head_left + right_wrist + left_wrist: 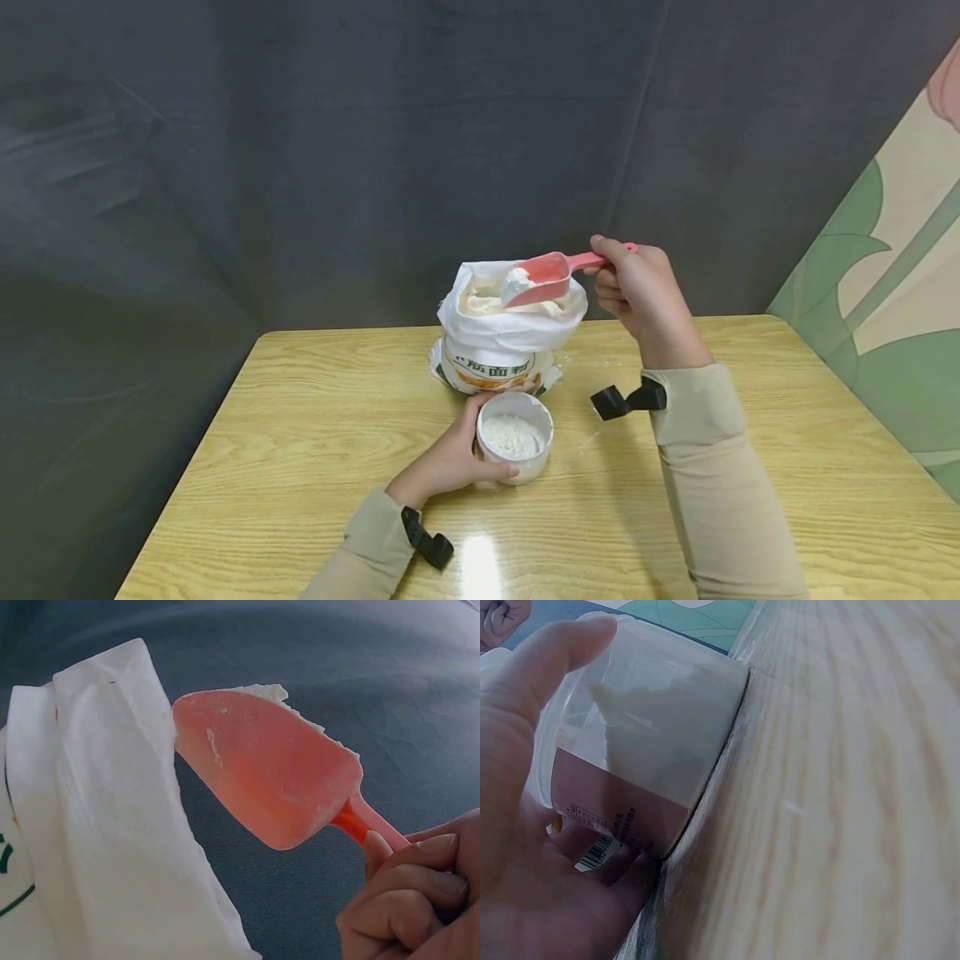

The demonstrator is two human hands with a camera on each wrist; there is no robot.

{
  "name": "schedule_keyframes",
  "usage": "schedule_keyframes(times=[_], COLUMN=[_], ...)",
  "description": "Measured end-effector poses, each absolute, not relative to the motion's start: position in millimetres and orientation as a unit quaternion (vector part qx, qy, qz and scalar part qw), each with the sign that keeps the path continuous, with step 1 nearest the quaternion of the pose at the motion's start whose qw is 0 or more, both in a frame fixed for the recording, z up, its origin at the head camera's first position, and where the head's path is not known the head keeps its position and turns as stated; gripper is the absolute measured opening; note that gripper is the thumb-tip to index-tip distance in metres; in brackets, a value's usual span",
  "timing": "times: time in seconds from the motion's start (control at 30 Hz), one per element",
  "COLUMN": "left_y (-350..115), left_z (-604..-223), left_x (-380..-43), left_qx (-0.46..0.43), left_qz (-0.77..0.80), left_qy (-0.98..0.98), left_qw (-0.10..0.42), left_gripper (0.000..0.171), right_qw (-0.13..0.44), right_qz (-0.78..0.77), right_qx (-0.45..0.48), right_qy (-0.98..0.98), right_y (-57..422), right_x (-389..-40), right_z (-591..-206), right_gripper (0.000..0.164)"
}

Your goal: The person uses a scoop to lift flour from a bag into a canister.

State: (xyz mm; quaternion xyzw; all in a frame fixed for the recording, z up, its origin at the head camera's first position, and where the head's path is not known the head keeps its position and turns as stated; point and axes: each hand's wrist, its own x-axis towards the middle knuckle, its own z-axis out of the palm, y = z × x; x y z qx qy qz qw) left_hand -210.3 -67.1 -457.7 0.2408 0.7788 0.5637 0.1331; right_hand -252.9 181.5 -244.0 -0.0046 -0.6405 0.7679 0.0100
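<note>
Dark backdrop (420, 150) — creased, leafy panel (896, 333), wooden table (300, 433)

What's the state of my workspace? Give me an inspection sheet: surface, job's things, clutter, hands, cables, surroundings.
Surface: wood-grain table, glare near the front.
Job's things: open flour bag; tub partly filled with flour, standing on the table; pink scoop carrying flour above the bag.
Clutter: nothing seen beyond a pale speck near the tub.
Hands: left hand holds the tub; right hand grips the scoop.
Cables: nothing seen.
Surroundings: dark cloth behind; leaf-patterned panel at right.
</note>
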Motion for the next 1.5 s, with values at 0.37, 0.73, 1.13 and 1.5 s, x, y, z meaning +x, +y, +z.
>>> schedule_keyframes(times=[0.37,0.73,1.13,1.5], left_y=[-70,-71,-71,-71], left_z=[-456,-458,-457,-457], left_x=[-211,-213,-211,-210], left_qx=[0.249,0.249,0.252,0.248], left_qz=[0.565,0.565,0.571,0.565], left_qy=[0.775,0.775,0.771,0.775], left_qw=[0.133,0.131,0.131,0.137], left_gripper=[0.101,0.1,0.1,0.1], right_qw=[0.003,-0.018,-0.033,-0.048], right_qz=[0.8,0.809,0.821,0.827], right_qx=[0.011,0.045,0.056,0.064], right_qy=[-0.6,-0.586,-0.567,-0.556], right_y=[188,188,187,187], right_x=[-237,-220,-210,-206], right_z=[-249,-260,-280,-301], right_gripper=[0.045,0.048,0.045,0.052])
